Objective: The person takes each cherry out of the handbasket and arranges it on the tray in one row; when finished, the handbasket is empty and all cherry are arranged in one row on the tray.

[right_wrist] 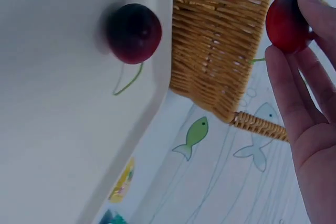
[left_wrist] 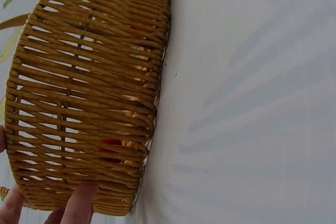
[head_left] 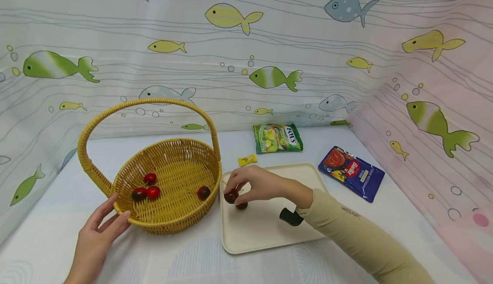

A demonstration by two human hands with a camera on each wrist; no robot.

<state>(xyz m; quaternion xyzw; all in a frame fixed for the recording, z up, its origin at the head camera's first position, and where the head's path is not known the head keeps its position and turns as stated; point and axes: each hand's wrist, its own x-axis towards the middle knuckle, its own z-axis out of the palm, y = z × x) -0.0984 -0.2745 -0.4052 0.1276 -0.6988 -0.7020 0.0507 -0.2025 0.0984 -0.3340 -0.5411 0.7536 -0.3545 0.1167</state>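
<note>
My right hand (head_left: 259, 183) pinches a dark red cherry (right_wrist: 287, 23) between thumb and fingers, above the left end of a cream tray (head_left: 265, 237). Another cherry (right_wrist: 134, 33) with a green stem lies on the tray, partly behind the held one in the head view. To the left, a wicker basket (head_left: 165, 224) with a tall handle contains several cherries, among them one cherry (head_left: 203, 192) apart at the right side. My left hand (head_left: 99, 228) holds the basket by its front left rim, with the thumb (left_wrist: 81, 200) against the outer wall.
Behind the tray lie a small yellow packet (head_left: 247, 160) and a green Fox's bag (head_left: 278, 138). A blue Barilla pouch (head_left: 351, 172) lies right of the tray. Near my right wrist is a black object (head_left: 290, 217). A fish-print cloth (head_left: 231, 57) hangs behind the table.
</note>
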